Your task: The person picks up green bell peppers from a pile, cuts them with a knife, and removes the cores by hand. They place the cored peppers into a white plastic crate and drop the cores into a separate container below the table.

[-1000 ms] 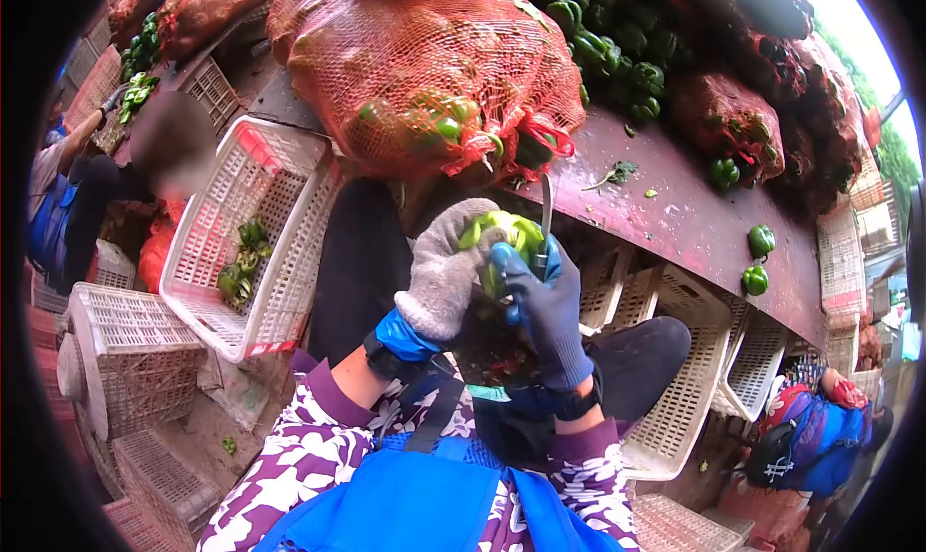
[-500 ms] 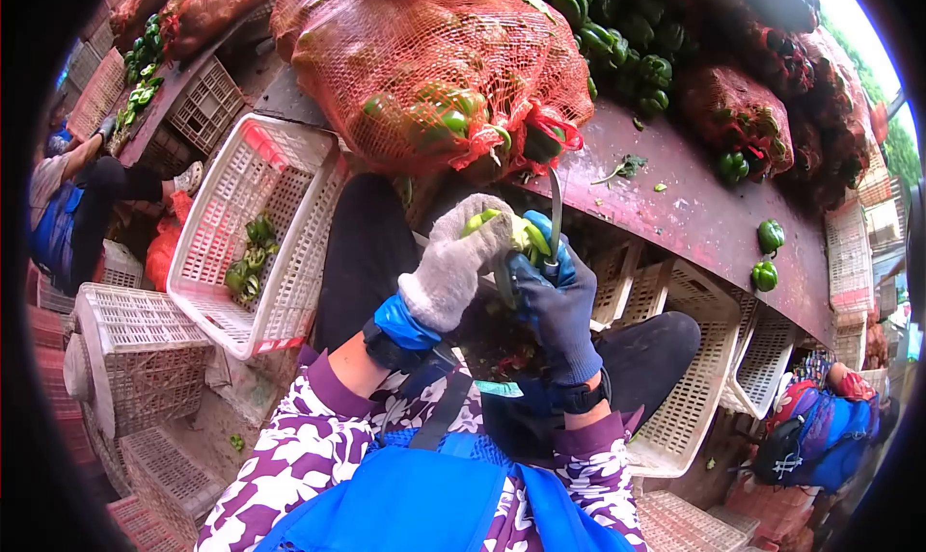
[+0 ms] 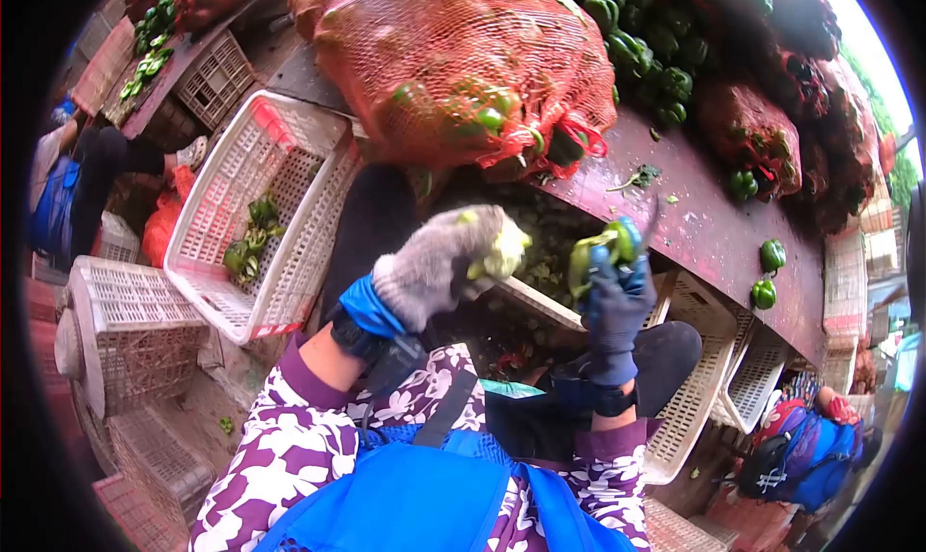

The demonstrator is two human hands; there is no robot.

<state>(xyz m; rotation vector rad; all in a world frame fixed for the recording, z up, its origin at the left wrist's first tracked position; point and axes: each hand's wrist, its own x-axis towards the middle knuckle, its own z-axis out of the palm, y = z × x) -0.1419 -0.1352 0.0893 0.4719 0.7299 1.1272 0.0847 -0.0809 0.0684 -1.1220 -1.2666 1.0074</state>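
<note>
So the green pepper (image 3: 582, 263) is hanging in mid-air just right of centre, on the near side of the table (image 3: 694, 205), with the dark-gloved right hand (image 3: 617, 296) wrapping its grip around it. A thin knife (image 3: 655, 216) is poking up past the same hand, but blur is hiding how the fingers are holding the handle. The pale-gloved left hand (image 3: 434, 253) is clamping its grip on a pale chunk of pepper (image 3: 506, 246), well apart from the other one. Handling-wise, I'm guessing the pepper is feeling light and hollow, with stiff, slick skin that's probably splitting if anyone is squeezing too hard. I'd be cupping it around the outer walls and staying off any cut edge and the blade side. The pale chunk is looking softer and crumblier to me, so pinching its thick middle is making more sense than tugging a corner. Below and between the hands, pale scraps (image 3: 540, 226) are lying in shadow. Over left, a white crate (image 3: 207, 306) is holding some green pieces (image 3: 253, 239). A red mesh sack (image 3: 453, 70) is bulging on the far side, and two loose peppers (image 3: 772, 255) are resting on the table, far right.
</note>
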